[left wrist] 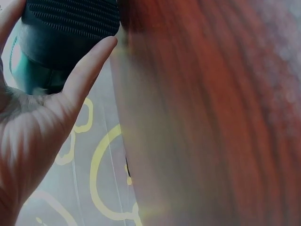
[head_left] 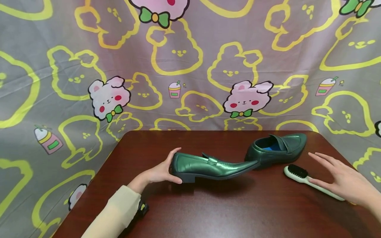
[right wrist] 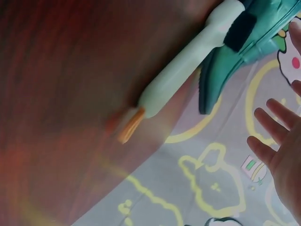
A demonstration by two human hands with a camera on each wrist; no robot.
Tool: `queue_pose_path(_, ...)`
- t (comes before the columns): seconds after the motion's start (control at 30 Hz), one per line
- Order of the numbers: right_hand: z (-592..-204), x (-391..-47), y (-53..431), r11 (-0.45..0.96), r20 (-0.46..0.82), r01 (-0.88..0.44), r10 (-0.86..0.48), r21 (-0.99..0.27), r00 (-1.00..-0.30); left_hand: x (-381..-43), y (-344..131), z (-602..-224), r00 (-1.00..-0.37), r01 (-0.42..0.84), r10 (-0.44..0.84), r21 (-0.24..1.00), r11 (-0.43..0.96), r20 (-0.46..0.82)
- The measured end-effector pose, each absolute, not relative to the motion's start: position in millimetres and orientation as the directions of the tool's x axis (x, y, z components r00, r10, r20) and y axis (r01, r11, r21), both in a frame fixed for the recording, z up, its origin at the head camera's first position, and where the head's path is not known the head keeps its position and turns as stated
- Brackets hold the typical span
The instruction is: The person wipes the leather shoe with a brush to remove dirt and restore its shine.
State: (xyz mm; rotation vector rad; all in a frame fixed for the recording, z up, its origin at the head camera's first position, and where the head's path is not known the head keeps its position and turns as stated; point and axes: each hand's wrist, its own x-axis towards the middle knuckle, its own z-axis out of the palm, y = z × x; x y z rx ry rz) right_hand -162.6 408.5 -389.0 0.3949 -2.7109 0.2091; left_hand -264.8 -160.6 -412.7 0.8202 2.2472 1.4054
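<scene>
A shiny green loafer (head_left: 214, 168) is held by its heel in my left hand (head_left: 160, 171), toe pointing right, with a shadow on the table below it. In the left wrist view the thumb (left wrist: 90, 66) lies along the ridged heel (left wrist: 70, 16). A second green loafer (head_left: 278, 149), blue inside, sits on the table behind the first one's toe. My right hand (head_left: 346, 178) hovers with spread fingers beside a shoe brush (head_left: 322, 191), which has a pale green handle and black bristles facing up. No contact between hand and brush shows in the right wrist view.
The brown wooden table (head_left: 238, 215) ends at a grey cloth (head_left: 196, 39) printed with yellow outlines and bears. An orange loop (right wrist: 131, 126) hangs from the brush handle's end. A black band-like object (head_left: 143, 208) is at my left wrist.
</scene>
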Motion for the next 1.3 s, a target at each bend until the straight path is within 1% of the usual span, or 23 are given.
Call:
queue_pose_path(0.2,-395,-158,419,0.957,0.326,-0.259,-0.204,-0.134,-0.923,-265,-163,-413,-0.77,0.296,0.639,0.888,0.351,0.004)
queue_pose_path(0.37,-404,-160,430,0.962,0.253,-0.201,-0.15,-0.187,-0.956,-265,-163,-413,-0.779,0.277,0.627,0.888,0.367,-0.016)
queue_pose_path(0.6,-415,-166,440,0.954,0.134,-0.174,-0.144,-0.245,-0.98,-262,-161,-404,-0.776,0.253,0.629,0.893,0.373,-0.042)
queue_pose_path(0.8,-426,-171,441,0.939,0.113,-0.196,-0.17,-0.281,-0.979,-250,-157,-386,-0.769,0.245,0.637,0.897,0.367,-0.05)
queue_pose_path(0.87,-428,-172,441,0.938,0.108,-0.2,-0.176,-0.283,-0.978,-250,-156,-386,-0.766,0.245,0.641,0.898,0.365,-0.051)
queue_pose_path(1.13,-434,-174,445,0.946,0.15,-0.212,-0.179,-0.245,-0.972,-267,-160,-412,-0.778,0.247,0.626,0.894,0.373,-0.046)
queue_pose_path(1.3,-434,-176,447,0.938,0.127,-0.189,-0.158,-0.292,-0.979,-268,-161,-415,-0.776,0.255,0.629,0.898,0.358,-0.031)
